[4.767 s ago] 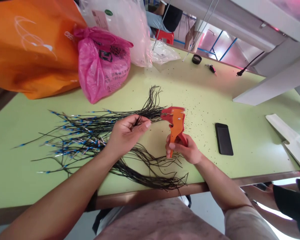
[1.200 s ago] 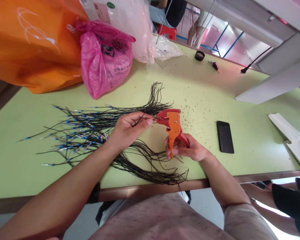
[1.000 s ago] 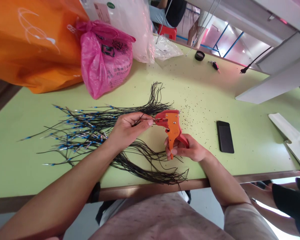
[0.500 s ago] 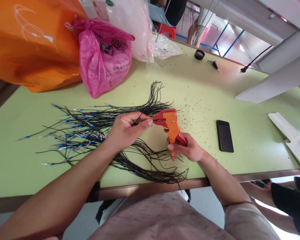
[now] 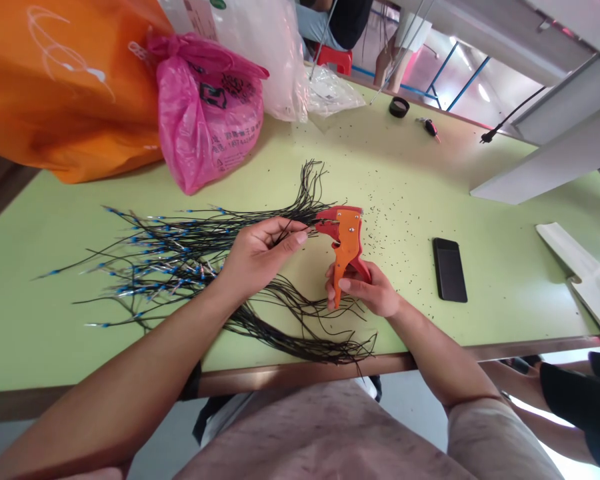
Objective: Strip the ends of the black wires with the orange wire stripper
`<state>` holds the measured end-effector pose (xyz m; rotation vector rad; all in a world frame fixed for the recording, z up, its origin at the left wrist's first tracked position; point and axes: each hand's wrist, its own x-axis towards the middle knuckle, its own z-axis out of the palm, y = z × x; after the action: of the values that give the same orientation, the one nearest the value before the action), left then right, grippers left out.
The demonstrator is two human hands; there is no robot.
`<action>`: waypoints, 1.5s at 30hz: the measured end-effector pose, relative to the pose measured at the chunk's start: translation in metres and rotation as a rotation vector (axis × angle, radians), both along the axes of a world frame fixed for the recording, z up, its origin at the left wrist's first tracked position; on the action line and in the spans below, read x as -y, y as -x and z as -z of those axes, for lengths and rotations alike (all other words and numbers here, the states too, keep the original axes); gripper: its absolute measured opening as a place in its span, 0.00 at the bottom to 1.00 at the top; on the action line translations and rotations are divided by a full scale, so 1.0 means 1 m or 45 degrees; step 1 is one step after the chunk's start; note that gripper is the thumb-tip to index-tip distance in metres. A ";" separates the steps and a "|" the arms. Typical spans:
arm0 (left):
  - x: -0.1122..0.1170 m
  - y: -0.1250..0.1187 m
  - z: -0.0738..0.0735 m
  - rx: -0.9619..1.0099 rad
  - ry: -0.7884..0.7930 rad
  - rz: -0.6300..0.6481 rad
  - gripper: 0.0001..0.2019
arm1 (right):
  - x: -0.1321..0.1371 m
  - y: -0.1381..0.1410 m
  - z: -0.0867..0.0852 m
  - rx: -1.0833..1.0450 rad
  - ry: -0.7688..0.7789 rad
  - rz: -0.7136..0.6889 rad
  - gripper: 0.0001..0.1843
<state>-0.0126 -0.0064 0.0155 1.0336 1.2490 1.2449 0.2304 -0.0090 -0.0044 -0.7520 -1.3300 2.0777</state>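
Observation:
My right hand [image 5: 365, 288] is wrapped round the handles of an orange and red wire stripper [image 5: 349, 233], whose jaws point left. Thumb and fingers of my left hand [image 5: 260, 257] pinch a thin black wire [image 5: 281, 235] just left of those jaws. Whether the wire's tip lies inside the jaws is too small to tell. Beneath and behind my left hand spreads a bundle of black wires [image 5: 195, 235] with blue and silvery ends at the left. Another bunch of black wires [image 5: 290, 340] curves along the table's front edge.
Tiny black scraps [image 5: 387, 220] are scattered right of the stripper. A black phone [image 5: 450, 270] lies farther right. Pink [image 5: 210, 120], orange [image 5: 70, 87] and clear plastic bags [image 5: 265, 53] stand at back left. A black tape roll [image 5: 399, 107] sits near the far edge.
The wire stripper has tilted more upright, its head shifting slightly right and up while its handles swing left. My left hand has moved slightly right, still pinching the wire.

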 end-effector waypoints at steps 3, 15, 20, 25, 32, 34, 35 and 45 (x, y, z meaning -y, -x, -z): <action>-0.003 0.003 0.002 0.112 0.034 0.001 0.17 | -0.005 -0.007 0.002 -0.071 0.042 -0.143 0.25; -0.009 0.005 -0.004 0.293 0.128 -0.026 0.13 | -0.011 -0.018 0.004 -0.131 0.105 -0.251 0.28; -0.011 0.007 0.001 0.348 0.129 -0.007 0.15 | -0.008 -0.016 0.001 -0.111 0.012 -0.274 0.24; -0.009 0.009 0.006 0.267 0.105 0.005 0.18 | -0.003 -0.013 -0.003 -0.079 -0.096 -0.294 0.21; 0.000 0.004 0.003 -0.050 -0.004 0.211 0.18 | -0.004 -0.007 -0.007 -0.130 -0.279 0.246 0.20; 0.003 0.004 0.002 -0.176 -0.048 0.275 0.18 | -0.005 -0.008 -0.007 -0.132 -0.317 0.342 0.22; 0.004 0.004 0.003 -0.232 -0.065 0.304 0.18 | -0.006 -0.008 -0.007 -0.123 -0.327 0.365 0.22; 0.002 0.001 0.009 -0.178 0.017 0.289 0.25 | -0.004 -0.007 -0.006 -0.212 -0.259 0.287 0.18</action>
<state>-0.0140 -0.0088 0.0069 1.2333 1.2050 1.0034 0.2371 -0.0050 0.0019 -0.5976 -1.2774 1.7575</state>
